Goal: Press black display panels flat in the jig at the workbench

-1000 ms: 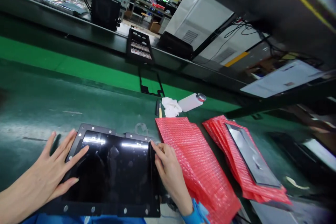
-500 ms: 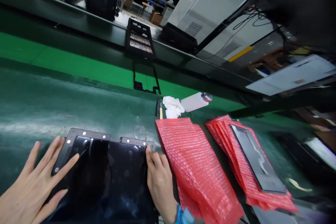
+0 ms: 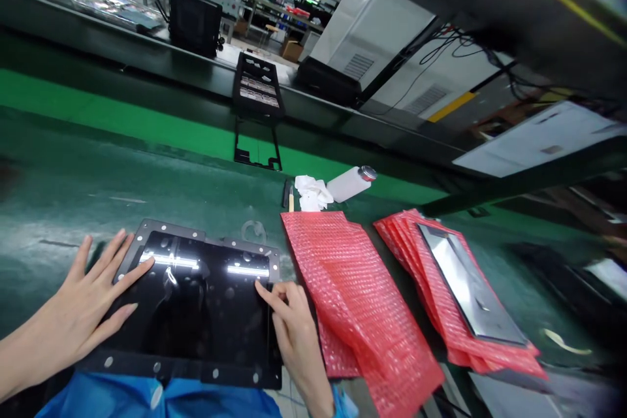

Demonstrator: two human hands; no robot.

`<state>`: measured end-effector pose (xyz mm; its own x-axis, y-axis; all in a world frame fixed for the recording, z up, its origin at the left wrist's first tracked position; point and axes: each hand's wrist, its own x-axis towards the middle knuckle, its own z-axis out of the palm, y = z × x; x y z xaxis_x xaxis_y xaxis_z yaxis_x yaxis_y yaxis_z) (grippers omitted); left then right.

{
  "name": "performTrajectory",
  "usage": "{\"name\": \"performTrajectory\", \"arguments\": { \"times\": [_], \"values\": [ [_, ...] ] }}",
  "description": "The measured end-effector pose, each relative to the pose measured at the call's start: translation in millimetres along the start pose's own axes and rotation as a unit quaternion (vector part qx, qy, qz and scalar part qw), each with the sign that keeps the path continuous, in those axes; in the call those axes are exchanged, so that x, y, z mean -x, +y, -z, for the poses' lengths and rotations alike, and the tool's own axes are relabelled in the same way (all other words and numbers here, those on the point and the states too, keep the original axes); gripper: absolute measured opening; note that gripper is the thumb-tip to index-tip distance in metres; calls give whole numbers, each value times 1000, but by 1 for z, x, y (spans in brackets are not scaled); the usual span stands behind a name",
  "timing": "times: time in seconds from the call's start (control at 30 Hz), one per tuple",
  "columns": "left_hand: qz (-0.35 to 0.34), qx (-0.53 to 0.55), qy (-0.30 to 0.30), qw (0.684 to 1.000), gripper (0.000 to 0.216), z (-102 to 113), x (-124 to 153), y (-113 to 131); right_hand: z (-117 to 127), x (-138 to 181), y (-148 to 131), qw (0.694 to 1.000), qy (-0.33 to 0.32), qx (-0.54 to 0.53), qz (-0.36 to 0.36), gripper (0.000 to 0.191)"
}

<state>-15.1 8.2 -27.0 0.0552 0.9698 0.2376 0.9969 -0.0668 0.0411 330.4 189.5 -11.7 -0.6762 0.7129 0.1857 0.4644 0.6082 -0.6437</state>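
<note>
A black display panel (image 3: 196, 300) lies in front of me in a dark frame dotted with round pale spots. Light reflects in two bright streaks near its far side, and small bubble-like marks show on the glass. My left hand (image 3: 93, 304) is spread open over the panel's left edge, with fingertips on the frame and glass. At the right side, my right hand (image 3: 296, 326) touches the glass near the far right corner with one outstretched finger. Its other fingers are bent, and I see nothing held in them.
Red bubble-wrap bags (image 3: 353, 294) lie right of the panel. A second red stack (image 3: 431, 281) carries a grey flat panel (image 3: 470, 287). Farther back are a white bottle (image 3: 350, 184), crumpled tissue (image 3: 313, 194), a light-handled tool (image 3: 291, 199) and an empty black frame (image 3: 257, 160).
My view has shifted, so the panel's near edge and blue clothing now show. My right hand has moved from the far right corner inward, onto the glass. My left hand stays on the left edge.
</note>
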Motion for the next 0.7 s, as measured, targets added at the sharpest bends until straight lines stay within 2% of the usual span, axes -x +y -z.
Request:
{"name": "performTrajectory", "arguments": {
  "times": [0.07, 0.13, 0.23, 0.4, 0.5, 0.57, 0.7],
  "values": [
    [-3, 8, 2, 1000, 65, 2, -1, 1, 10, 11, 3, 994, 5, -74, -80, 43],
    [4, 18, -8, 1000, 62, 5, -1, 2, 18, 22, 5, 973, -16, -140, -182, 44],
    [18, 38, -30, 999, 60, 11, -3, 3, 24, 32, 4, 942, -98, -187, -263, 72],
    [9, 50, -53, 997, 61, 13, -4, 1, 30, 17, -6, 938, -228, -73, -249, 117],
    [11, 65, -51, 997, 61, 12, -5, 1, 33, 2, -13, 932, -288, 3, -222, 125],
    [21, 83, -46, 995, 60, 11, -4, 2, 32, -3, -16, 933, -293, 42, -206, 125],
    [42, 87, -70, 993, 63, 6, -1, 1, 22, 7, -21, 950, -234, 68, -197, 121]
  ]
}}
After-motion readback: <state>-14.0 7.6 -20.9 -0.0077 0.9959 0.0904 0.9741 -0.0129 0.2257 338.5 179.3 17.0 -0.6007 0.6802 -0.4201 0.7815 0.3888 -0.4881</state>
